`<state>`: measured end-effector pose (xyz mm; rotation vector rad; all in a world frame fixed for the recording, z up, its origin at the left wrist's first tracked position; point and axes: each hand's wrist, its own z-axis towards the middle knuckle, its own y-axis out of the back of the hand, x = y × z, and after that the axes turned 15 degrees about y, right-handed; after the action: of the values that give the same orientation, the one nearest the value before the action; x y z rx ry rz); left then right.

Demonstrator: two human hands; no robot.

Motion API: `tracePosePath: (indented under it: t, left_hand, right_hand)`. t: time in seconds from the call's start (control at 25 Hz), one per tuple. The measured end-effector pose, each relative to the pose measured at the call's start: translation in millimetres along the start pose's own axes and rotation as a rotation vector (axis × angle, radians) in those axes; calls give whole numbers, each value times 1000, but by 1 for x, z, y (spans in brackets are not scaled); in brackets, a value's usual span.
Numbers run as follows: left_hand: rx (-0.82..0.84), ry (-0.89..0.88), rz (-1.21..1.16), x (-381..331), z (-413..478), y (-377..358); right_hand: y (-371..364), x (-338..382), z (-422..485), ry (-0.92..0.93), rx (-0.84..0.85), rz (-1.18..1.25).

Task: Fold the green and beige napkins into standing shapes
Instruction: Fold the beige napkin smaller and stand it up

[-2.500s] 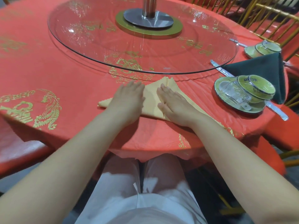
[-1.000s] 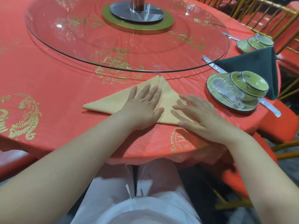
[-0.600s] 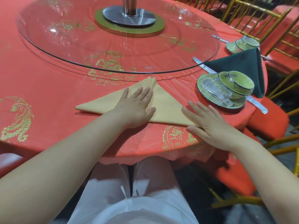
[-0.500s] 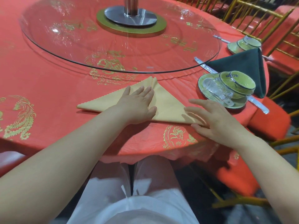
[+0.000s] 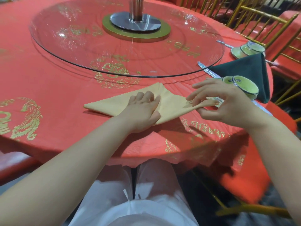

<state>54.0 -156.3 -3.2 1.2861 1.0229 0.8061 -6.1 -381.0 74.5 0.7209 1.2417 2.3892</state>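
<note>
Red-clothed surface (image 5: 57,88): nearest, the left hand (image 5: 143,110) presses the beige napkin (image 5: 107,106) flat, fingers (image 5: 147,96) together. The right hand (image 5: 228,101) pinches its raised right corner. Beyond those fingers stands the green napkin (image 5: 244,70).

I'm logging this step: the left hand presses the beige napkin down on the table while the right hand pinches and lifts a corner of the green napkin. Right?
Not quite. In the head view the right hand pinches and lifts a corner of the beige napkin, the same one the left hand presses down; the green napkin sits untouched farther right.
</note>
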Motion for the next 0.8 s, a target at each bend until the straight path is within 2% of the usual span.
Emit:
tracePosePath:
  t: [0.08, 0.2, 0.32, 0.36, 0.44, 0.52, 0.6, 0.64, 0.8]
  left_hand:
    - [16, -45, -133, 2, -5, 1]
    - [47, 18, -514, 13, -9, 9]
    - [5, 86, -556, 27, -18, 12]
    - [-84, 129, -616, 32, -24, 13]
    - [-239, 211, -916, 42, -40, 16]
    - [-179, 242, -1201, 49, -55, 21]
    - [-77, 203, -1283, 45, -66, 22]
    - [-80, 198, -1303, 41, -67, 23]
    - [-297, 403, -1403, 37, -62, 25]
  right_hand:
    - [3, 9, 18, -59, 7, 199]
    - [-4, 10, 50, -74, 66, 370]
    - [-20, 7, 85, -49, 138, 477]
    - [-25, 6, 94, -59, 165, 490]
    - [-32, 4, 109, -83, 215, 495]
    - [-38, 4, 122, -91, 263, 511]
    - [-44, 3, 132, -93, 315, 504]
    - [-48, 3, 137, -87, 337, 485]
    - [-72, 1, 150, -68, 388, 412]
